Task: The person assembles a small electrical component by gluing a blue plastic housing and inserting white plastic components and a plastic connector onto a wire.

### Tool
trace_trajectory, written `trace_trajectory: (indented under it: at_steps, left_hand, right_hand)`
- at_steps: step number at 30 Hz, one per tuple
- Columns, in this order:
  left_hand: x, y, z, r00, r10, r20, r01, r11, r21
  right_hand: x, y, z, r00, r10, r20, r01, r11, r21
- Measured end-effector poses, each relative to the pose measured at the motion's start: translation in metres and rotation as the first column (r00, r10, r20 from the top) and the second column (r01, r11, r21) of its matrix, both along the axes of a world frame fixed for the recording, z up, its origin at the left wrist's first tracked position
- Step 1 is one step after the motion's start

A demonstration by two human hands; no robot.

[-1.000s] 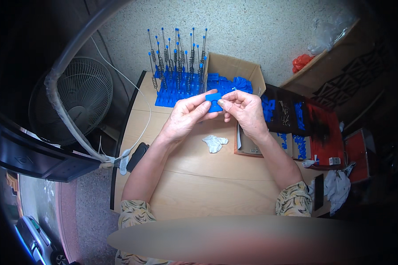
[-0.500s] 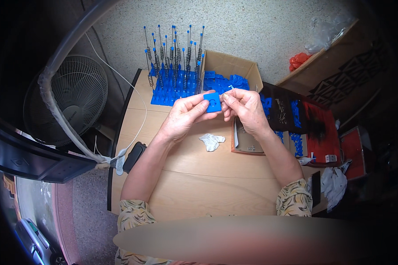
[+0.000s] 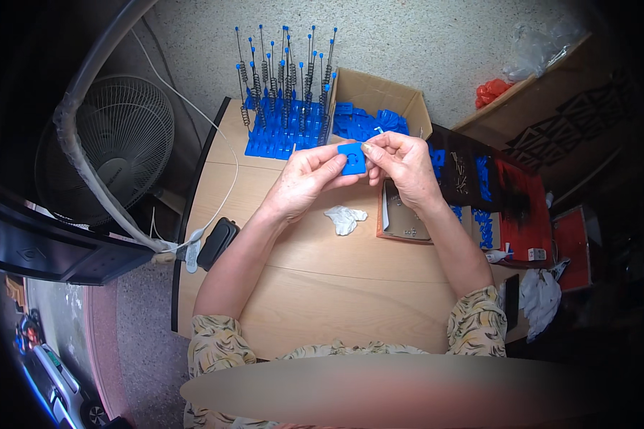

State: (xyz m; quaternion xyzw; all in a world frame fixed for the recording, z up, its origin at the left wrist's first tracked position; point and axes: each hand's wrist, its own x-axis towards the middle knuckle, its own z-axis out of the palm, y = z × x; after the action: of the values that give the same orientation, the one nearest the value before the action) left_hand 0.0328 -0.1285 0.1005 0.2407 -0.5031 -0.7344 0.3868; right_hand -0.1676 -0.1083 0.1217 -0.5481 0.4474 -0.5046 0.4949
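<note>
Plate (image 3: 355,167), gripped by left hand (image 3: 300,180), shows its face squarer than a second ago, seemingly readier; right hand's (image 3: 404,170) fingers, two o'clock, grip unclear.

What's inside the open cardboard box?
Blue pieces are heaped inside the cardboard box. Whatever's under them is covered, and the right hand hides part of the front.

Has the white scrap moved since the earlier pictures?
No. The white scrap lies in the same spot left of the cardboard tray; the whole view has shifted.
</note>
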Motion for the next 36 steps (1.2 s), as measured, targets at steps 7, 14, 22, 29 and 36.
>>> trace_trajectory:
  at_steps: [7, 14, 22, 29, 36]
  left_hand:
    - [0.0, 0.006, 0.004, 0.999, -0.044, 0.009, 0.044, 0.998, 0.033]
    - [-0.002, 0.007, 0.003, 0.998, -0.057, 0.019, 0.056, 0.997, 0.051]
    - [-0.003, 0.007, 0.002, 0.999, -0.042, 0.029, 0.04, 0.997, 0.059]
    - [-0.003, 0.007, -0.001, 0.998, -0.037, 0.056, 0.034, 0.998, 0.057]
    - [-0.004, 0.008, 0.002, 0.998, -0.043, 0.055, 0.042, 0.999, 0.015]
  right_hand:
    - [-0.005, -0.001, -0.006, 0.991, 0.045, 0.123, -0.048, 0.998, 0.026]
    - [-0.004, 0.001, -0.007, 0.985, 0.029, 0.171, -0.041, 0.997, 0.064]
    - [-0.006, 0.0, -0.009, 0.989, 0.056, 0.139, -0.064, 0.996, 0.058]
    - [-0.006, 0.0, -0.012, 0.981, 0.045, 0.186, -0.058, 0.996, 0.064]
    - [-0.007, 0.0, -0.013, 0.984, 0.045, 0.173, -0.056, 0.997, 0.061]
